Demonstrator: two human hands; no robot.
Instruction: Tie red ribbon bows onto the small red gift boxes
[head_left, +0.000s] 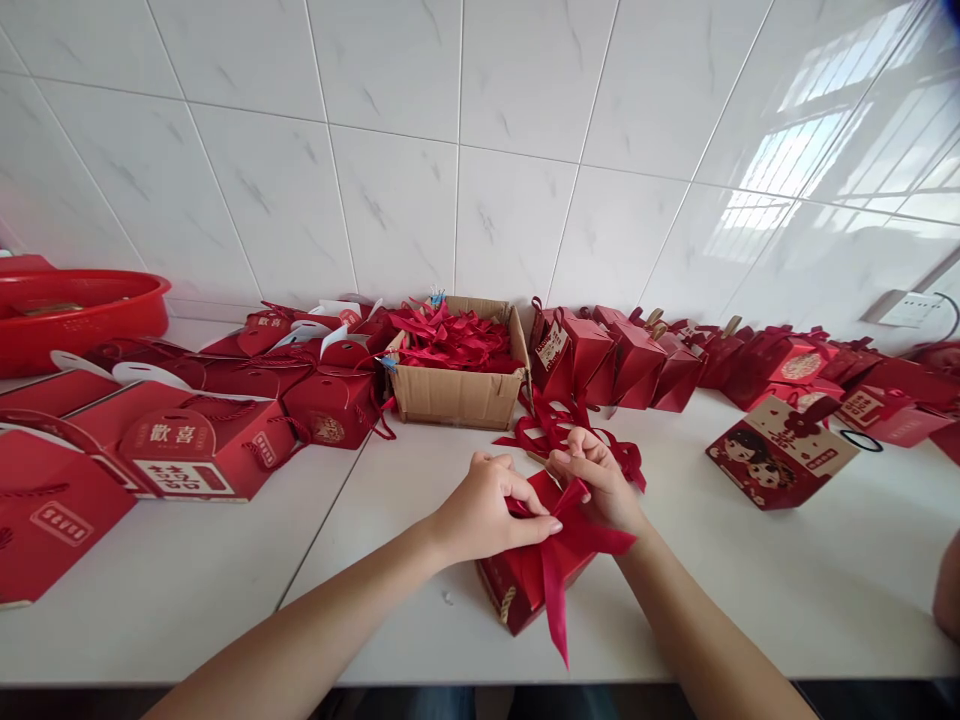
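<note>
Starting at the far left, a red plastic basin (75, 310) sits by the tiled wall, and flat and folded red gift boxes (187, 440) spread across the white counter (187, 590) in front of it. Near the middle stands an open cardboard carton (457, 390), heaped with red ribbons (457, 340). Just in front of it, the left hand (484, 510) has its fingers curled and pinched together on a red ribbon (559, 560) that lies across the top of a small red box (525, 590) at the counter's near edge. The right hand (600, 480), touching the same ribbon from the other side, is also closed around a loop of it, thumb against fingertips. One ribbon tail hangs down past the box. More loose ribbon (555, 425) lies just behind the hands. Further right, a row of assembled red boxes (637, 360) lines the wall, and a box printed with two cartoon figures (780, 455) lies on its side, well apart from the hands.
</note>
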